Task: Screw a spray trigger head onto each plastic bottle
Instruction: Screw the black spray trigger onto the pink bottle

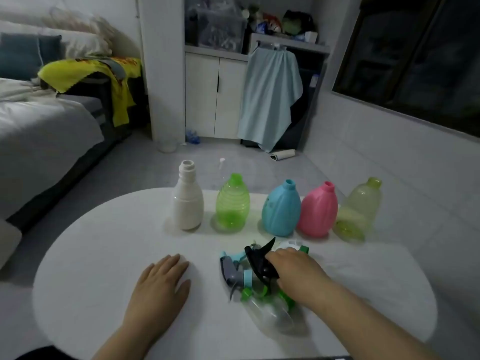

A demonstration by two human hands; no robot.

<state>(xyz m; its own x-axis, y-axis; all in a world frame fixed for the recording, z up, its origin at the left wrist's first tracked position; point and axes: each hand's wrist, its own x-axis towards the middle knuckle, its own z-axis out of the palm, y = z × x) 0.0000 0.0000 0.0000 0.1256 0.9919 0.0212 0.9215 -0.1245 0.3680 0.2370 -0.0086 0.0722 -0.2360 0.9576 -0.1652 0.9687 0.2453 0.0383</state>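
Table [104,255]: bottles in far row, necks open, ready for threading: white bottle [187,203], green bottle [232,203], blue bottle [281,209], pink bottle [318,211], yellow bottle [361,206]. Your left hand [158,284] flat, fingers straight, bracing. Your right hand [298,271]: fingers curled round black trigger head [257,258] in near pile, likely first pick.

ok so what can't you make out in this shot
- Head view: how many are in the pile of trigger heads; they overlap and the right hand covers some.
- Head view: whether the right hand grips the black trigger head; its fingertips are hidden.
- Head view: whether the lying clear bottle already carries a head; blurred, its neck is lost among the pile.
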